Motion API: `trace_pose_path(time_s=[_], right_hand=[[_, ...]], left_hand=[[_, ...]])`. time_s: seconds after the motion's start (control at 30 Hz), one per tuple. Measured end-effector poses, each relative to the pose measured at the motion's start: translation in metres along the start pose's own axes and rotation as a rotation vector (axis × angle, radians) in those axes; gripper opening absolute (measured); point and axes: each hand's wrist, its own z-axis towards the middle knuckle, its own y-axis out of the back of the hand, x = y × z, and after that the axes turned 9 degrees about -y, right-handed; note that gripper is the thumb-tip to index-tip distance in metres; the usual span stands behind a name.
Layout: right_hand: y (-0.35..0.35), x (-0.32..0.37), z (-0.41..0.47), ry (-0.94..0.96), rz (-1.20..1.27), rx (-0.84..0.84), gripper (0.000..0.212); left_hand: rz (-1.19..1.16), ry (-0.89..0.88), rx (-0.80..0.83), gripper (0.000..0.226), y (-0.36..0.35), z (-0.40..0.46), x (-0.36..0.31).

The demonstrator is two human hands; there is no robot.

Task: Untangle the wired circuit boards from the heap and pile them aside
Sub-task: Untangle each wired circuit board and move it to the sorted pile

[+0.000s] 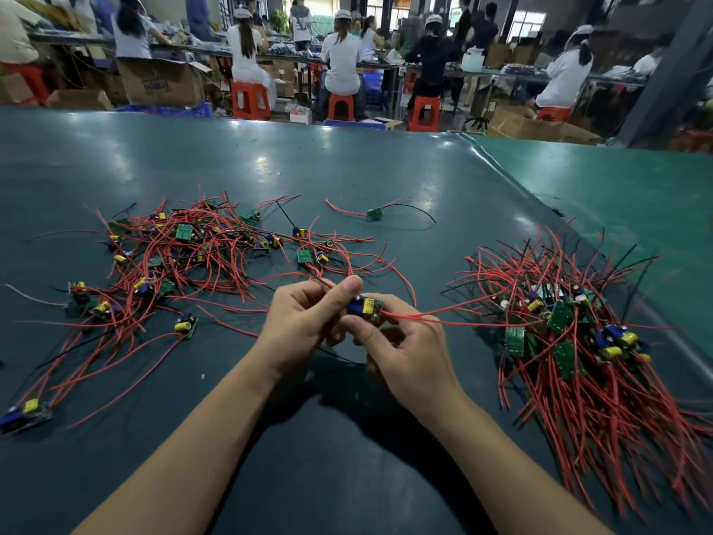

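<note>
Both the left hand [304,322] and right hand [401,341] pinch, fingers curled, a small green board [366,305] with yellow and blue parts and red wires at frame centre

Forearms bare, no sleeves; left hand [304,322], right hand [401,341] ungloved

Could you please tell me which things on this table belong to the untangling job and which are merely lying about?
Part of the job:
- board in hand, held by left hand and right hand
- tangled heap
- sorted pile
- lone board, apart from the heap

Lying about:
- cardboard box
- red stools
</note>
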Motion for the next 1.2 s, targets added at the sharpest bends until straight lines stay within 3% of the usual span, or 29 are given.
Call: trace_pose_path(time_s=[0.23, 0.33, 0.4, 0.47, 0.53, 0.6, 0.7, 0.8, 0.93, 1.03, 1.2], right_hand=[[0.012, 0.000, -0.001, 0.161, -0.181, -0.091, 0.039], [0.014, 0.004, 0.000, 0.168, -0.205, -0.312, 0.048], [0.016, 0.011, 0.002, -0.037, 0.059, -0.466, 0.049], [0.024, 0.017, 0.006, -0.286, 0.515, -0.600, 0.047], [0.036, 0.017, 0.010, -0.455, 0.870, -0.688, 0.049], [0.039, 0.015, 0.012, -0.510, 0.958, -0.661, 0.052], [0.029, 0.009, 0.011, -0.522, 0.868, -0.506, 0.047], [0.020, 0.007, 0.010, -0.470, 0.716, -0.392, 0.050], [0.013, 0.005, 0.006, -0.358, 0.458, -0.293, 0.048], [0.010, 0.000, 0.005, -0.302, 0.274, -0.281, 0.045], [0.008, -0.006, 0.004, -0.253, 0.123, -0.244, 0.041]], left_hand=[[0.146, 0.003, 0.139, 0.037, 0.003, -0.003, -0.007], [0.311, -0.088, 0.119, 0.058, 0.007, -0.002, -0.006], [0.594, -0.209, 0.027, 0.063, 0.017, 0.001, -0.005], [0.972, -0.271, -0.112, 0.059, 0.031, 0.005, -0.004], [1.333, -0.213, -0.260, 0.047, 0.042, 0.008, -0.006], [1.547, -0.090, -0.362, 0.034, 0.053, 0.011, -0.007], [1.671, 0.194, -0.403, 0.046, 0.067, 0.013, -0.010], [1.671, 0.421, -0.320, 0.049, 0.071, 0.014, -0.011], [1.619, 0.316, -0.298, 0.042, 0.066, 0.012, -0.013], [1.604, 0.192, -0.261, 0.051, 0.051, 0.007, -0.015], [1.668, 0.213, -0.164, 0.069, 0.036, 0.003, -0.015]])
